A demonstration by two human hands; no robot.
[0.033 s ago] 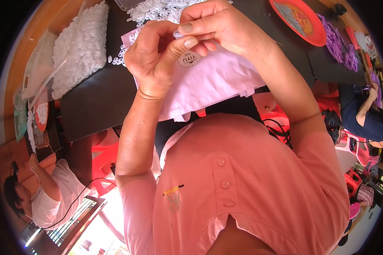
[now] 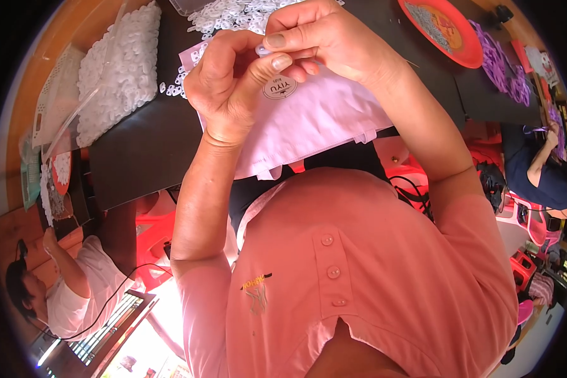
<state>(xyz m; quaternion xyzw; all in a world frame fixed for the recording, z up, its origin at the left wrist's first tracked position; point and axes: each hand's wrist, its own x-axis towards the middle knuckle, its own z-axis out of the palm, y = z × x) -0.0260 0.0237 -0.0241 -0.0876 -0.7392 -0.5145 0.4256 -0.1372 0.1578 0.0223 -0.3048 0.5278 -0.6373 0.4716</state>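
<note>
Above the table's near side, my left hand and my right hand meet fingertip to fingertip. Between them they pinch a small pale plastic piece. Thumbs and fingers cover most of it, so its full shape is hidden. Below the hands a light pink cloth with a round printed mark lies over the table edge. Just beyond them spreads a heap of small white plastic pieces with holes; several more lie by my left hand on the cloth's left corner.
A large clear bag packed with white pieces stands on the dark table at left. Far right are a red tray holding grey bits and some purple strips. Other people sit at left and right.
</note>
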